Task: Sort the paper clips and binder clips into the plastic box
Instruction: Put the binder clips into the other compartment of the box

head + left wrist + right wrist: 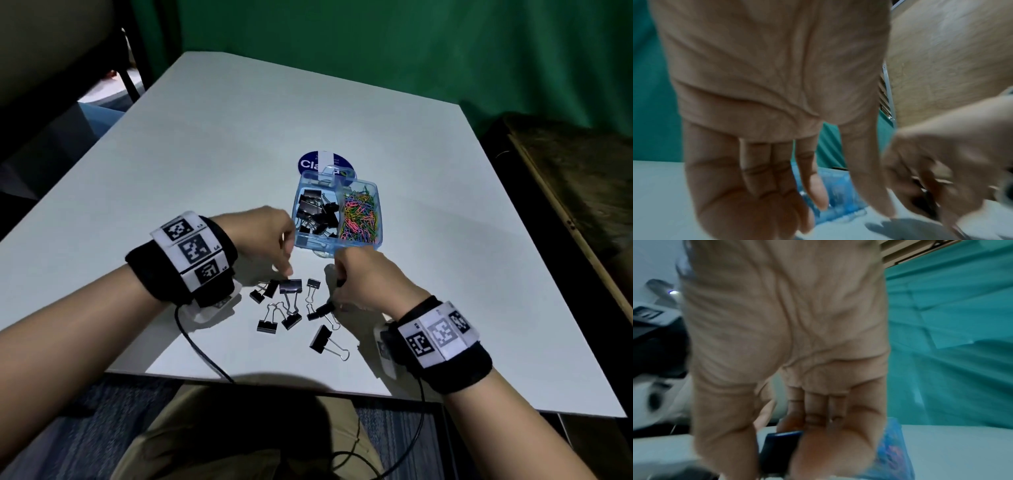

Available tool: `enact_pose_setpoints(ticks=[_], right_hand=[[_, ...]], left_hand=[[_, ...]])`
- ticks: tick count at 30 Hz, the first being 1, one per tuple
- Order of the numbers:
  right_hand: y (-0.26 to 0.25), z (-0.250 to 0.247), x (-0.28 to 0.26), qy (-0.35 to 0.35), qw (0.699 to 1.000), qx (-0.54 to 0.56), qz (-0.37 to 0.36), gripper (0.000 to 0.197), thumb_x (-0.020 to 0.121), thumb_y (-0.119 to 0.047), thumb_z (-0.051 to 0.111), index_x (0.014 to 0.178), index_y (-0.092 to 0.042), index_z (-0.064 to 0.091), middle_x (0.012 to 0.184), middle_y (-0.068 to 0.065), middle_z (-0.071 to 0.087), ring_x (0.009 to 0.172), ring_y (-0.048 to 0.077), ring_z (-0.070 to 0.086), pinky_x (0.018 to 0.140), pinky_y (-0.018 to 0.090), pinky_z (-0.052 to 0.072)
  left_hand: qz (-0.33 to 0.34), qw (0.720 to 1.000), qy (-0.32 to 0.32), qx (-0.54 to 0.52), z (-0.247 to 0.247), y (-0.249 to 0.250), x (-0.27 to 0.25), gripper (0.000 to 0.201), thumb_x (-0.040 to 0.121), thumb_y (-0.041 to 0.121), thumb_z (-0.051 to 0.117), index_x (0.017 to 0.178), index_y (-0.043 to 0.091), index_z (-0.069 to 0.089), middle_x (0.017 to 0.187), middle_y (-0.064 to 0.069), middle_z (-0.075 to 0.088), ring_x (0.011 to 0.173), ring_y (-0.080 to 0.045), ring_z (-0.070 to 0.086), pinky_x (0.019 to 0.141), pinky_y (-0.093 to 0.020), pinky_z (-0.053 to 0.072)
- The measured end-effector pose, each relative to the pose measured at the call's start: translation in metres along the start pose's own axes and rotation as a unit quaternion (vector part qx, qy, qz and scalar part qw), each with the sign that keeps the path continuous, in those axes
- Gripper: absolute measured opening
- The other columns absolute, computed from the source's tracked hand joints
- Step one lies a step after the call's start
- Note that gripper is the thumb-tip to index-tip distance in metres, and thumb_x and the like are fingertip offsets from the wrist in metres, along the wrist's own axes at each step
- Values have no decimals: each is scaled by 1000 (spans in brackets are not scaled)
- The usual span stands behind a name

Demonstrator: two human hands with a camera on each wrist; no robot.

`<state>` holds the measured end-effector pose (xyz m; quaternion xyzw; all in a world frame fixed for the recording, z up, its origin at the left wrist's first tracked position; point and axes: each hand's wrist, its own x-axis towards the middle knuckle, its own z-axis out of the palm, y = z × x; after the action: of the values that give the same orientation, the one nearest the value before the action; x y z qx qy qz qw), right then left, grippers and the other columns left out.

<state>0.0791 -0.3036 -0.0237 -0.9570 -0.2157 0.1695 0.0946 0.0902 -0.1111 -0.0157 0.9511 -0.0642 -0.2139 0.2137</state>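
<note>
Done: clear blue plastic box (300, 205) held black binder clips, coloured paper clips | Left: loose black binder clips (291, 310) on white table (222, 144) | right hand (364, 281) grasped one clip | left hand (263, 236) relaxed, empty.

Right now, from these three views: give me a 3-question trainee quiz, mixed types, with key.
1. True or false: the paper clips lie in the right compartment of the box.
2. Which hand holds a binder clip? A) left hand B) right hand C) neither
3. Fill in: the loose binder clips lie on the table on the ____ side of the box, toward the person.

Key: 1 true. 2 B; the right wrist view shows a dark clip in its curled fingers. 3 near.
</note>
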Motion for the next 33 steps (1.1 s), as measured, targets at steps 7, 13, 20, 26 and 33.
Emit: enact_pose_setpoints(ticks=[7, 13, 20, 26, 33], right_hand=[[-1, -41, 32, 203, 929, 309, 14, 17, 77, -7, 72, 79, -8, 54, 72, 7, 56, 62, 22, 52, 59, 39, 50], [3, -27, 23, 132, 973, 181, -64, 13, 74, -4, 69, 81, -13, 62, 78, 4, 64, 69, 18, 55, 67, 32, 47], [-4, 12, 18, -63, 991, 51, -108, 38, 73, -3, 68, 104, -24, 68, 79, -11, 57, 73, 11, 56, 69, 30, 51], [-3, 13, 22, -56, 993, 4, -103, 21, 75, 3, 63, 74, -18, 59, 78, 3, 59, 74, 21, 54, 52, 24, 35], [3, 12, 20, -49, 995, -8, -81, 29, 79, 6, 55, 61, -15, 48, 70, 2, 51, 69, 20, 49, 45, 22, 28]], left_hand=[[106, 987, -81, 91, 30, 3, -4, 51, 67, 18, 81, 111, 20, 56, 108, -2, 55, 95, -19, 52, 81, -33, 46], [151, 977, -90, 121, 33, 0, -2, 44, 71, 6, 73, 110, 22, 60, 106, 4, 42, 95, -11, 44, 73, -19, 35], [132, 983, -54, 112, 33, -6, 9, 35, 67, 15, 79, 95, 17, 59, 97, 0, 53, 92, -17, 51, 76, -29, 41], [96, 992, -58, 58, 19, -13, 9, 29, 66, 15, 82, 69, 21, 54, 69, 10, 58, 67, -8, 53, 65, -27, 45], [88, 984, 135, -79, -32, 2, 23, 21, 70, 16, 82, 75, 14, 61, 66, 2, 61, 39, 1, 53, 42, -17, 46]])
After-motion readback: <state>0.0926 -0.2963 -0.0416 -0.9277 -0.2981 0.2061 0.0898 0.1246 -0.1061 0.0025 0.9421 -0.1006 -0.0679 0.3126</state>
